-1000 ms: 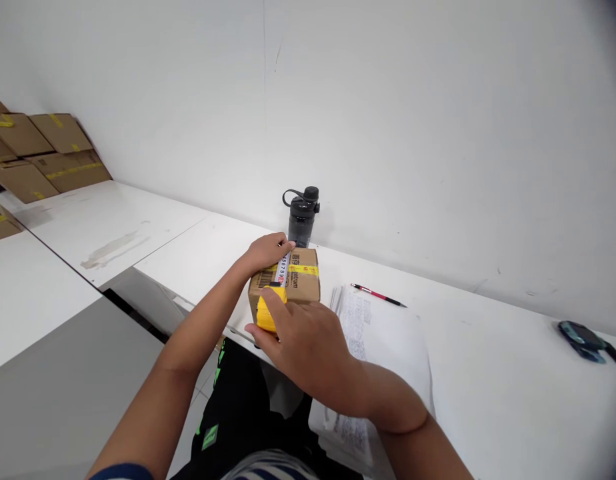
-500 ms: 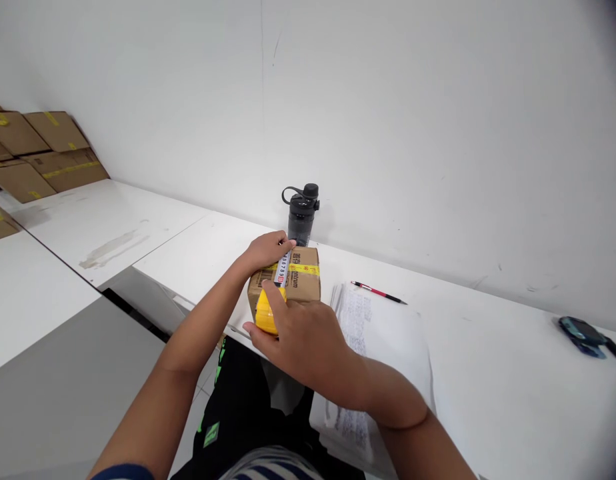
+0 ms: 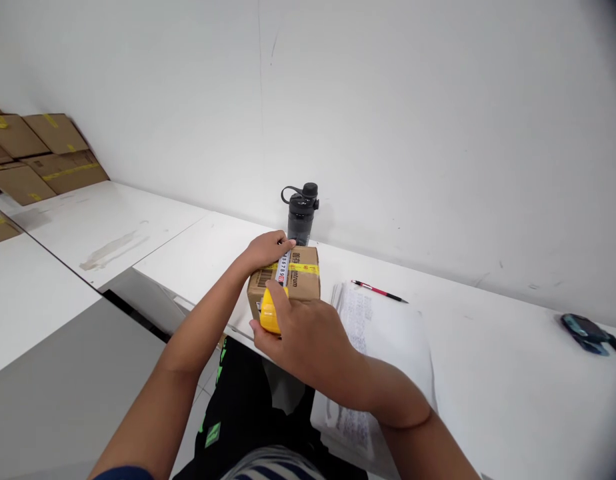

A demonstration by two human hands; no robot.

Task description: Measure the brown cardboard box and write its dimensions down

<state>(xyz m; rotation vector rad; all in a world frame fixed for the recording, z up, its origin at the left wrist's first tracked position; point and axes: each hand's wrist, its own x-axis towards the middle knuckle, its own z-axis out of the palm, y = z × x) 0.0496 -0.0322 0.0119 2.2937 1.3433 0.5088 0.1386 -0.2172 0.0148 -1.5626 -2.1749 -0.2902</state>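
A small cardboard box (image 3: 306, 287) with yellow tape and printed lettering sits near the table's front edge. Across its top lies the white, numbered blade (image 3: 283, 265) of a tape measure, running from the far edge toward me. My left hand (image 3: 269, 250) is closed at the box's far left edge, its thumb pressing the blade's far end. Wrapped around the yellow tape measure case (image 3: 271, 313) at the near edge is my right hand (image 3: 313, 343), with the index finger on top. Part of the case is hidden behind my fingers.
Behind the box stands a dark bottle (image 3: 301, 217) with a loop handle. Written-on papers (image 3: 388, 333) lie right of the box, with a red and black pen (image 3: 379, 291) beyond them. A dark object (image 3: 585, 331) rests far right. Cardboard boxes (image 3: 68, 167) are stacked far left.
My right hand has shifted the tape measure case slightly to the right and turned it a little. My left hand stays at the box's far edge.
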